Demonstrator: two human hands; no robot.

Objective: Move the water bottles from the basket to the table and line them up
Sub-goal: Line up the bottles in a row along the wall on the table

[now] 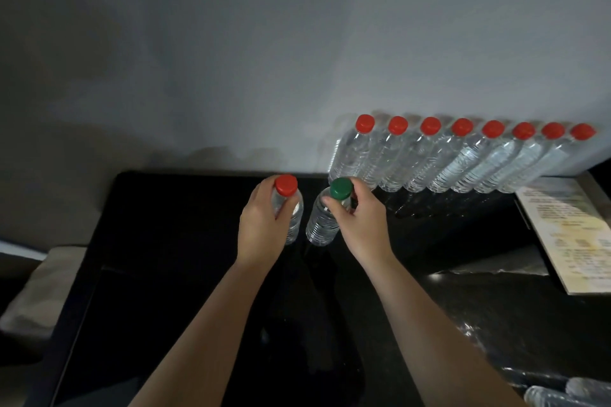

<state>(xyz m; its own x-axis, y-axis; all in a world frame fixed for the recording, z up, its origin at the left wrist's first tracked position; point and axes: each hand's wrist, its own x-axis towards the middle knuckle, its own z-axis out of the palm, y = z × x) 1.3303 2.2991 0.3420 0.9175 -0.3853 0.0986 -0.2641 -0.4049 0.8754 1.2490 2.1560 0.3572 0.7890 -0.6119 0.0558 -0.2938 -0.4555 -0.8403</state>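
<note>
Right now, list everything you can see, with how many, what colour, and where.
Row bottles: eight, clear with red caps, lined up against the wall at the table's back right.
Red-cap bottle: one, clear, held upright at centre.
Green-cap bottle: one, clear, held beside it, nearer the row.
Other bottles: at least two, clear, bottom right corner, mostly cut off.
Table: one, black, glossy.
Sheet: one, pale, printed, right edge of the table.
Wall: grey, behind the table.
Left hand: on the red-cap bottle.
Right hand: fingers on the green-cap bottle's neck.
</note>
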